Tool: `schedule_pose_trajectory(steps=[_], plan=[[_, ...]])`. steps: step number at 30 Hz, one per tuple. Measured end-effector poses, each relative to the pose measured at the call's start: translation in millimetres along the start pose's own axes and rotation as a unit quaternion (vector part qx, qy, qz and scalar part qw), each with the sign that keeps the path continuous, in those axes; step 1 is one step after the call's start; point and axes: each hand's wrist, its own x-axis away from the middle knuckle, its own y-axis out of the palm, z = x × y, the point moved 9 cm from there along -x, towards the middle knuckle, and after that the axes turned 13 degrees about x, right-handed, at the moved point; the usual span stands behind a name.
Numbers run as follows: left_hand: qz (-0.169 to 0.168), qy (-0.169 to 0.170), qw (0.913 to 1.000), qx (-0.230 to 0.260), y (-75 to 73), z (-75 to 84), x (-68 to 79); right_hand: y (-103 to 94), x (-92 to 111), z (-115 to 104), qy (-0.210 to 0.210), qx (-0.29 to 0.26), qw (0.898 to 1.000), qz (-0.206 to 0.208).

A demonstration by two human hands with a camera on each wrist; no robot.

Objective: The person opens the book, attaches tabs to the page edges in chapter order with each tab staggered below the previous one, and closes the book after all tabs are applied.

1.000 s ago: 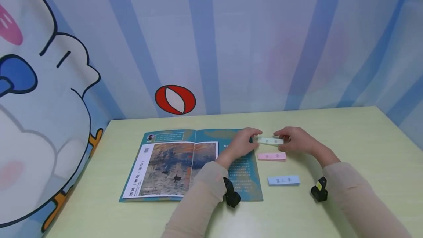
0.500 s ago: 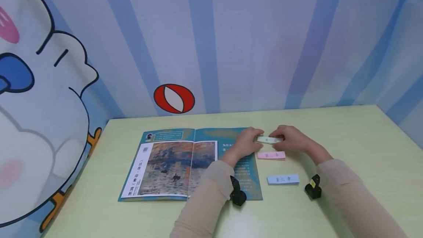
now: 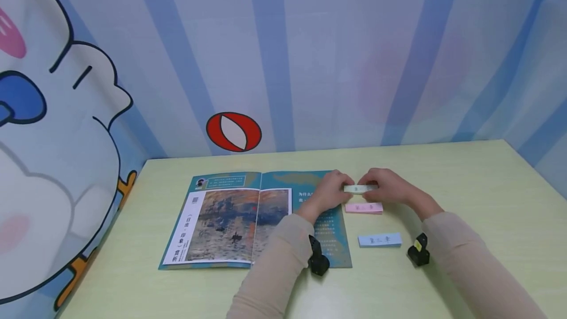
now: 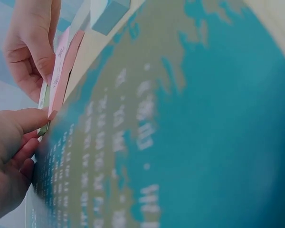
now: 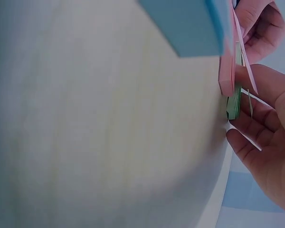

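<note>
A narrow green sticky note pad [image 3: 359, 189] with handwriting on top lies between both hands, just right of an open magazine [image 3: 230, 265]. My left hand [image 3: 325, 193] pinches its left end between thumb and fingers, the wrist crossing the magazine's right page. At the other end, my right hand [image 3: 392, 186] pinches the pad. In the right wrist view a thin green sheet [image 5: 250, 103] stands away from the pad's thicker stack [image 5: 234, 102]. Close in front lies a pink sticky note pad [image 3: 363, 208], its top sheet raised from the stack. A blue sticky note pad [image 3: 379, 240] sits nearer the front.
The magazine's left page carries a printed painting [image 3: 226, 225]. Everything lies on a pale yellow table [image 3: 478, 186], backed by a blue-striped cloth [image 3: 332, 63] with a cartoon figure at the left. Black wrist cameras [image 3: 319, 260] hang below both sleeves.
The right hand has shifted left along the green sticky note pad, closing the gap between the hands. The left hand has moved slightly right. The pink and blue pads stay in place.
</note>
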Motion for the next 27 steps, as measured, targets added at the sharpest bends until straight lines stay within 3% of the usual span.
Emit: schedule_pose_trajectory(steps=[5, 18, 27], plan=[[-0.007, -0.021, 0.9998, -0.001, -1.1, 7.0, 3.3, -2.3, 0, -3, -0.006, 0.004, 1.0, 0.0], [0.0, -0.022, 0.9997, 0.011, -3.5, 8.5, 3.0, -11.0, 1, -11, -0.019, 0.01, 1.0, 0.011], [0.004, -0.023, 0.9997, -0.005, -7.8, 13.3, 4.0, -22.5, 4, -23, -0.052, 0.023, 0.998, 0.028]])
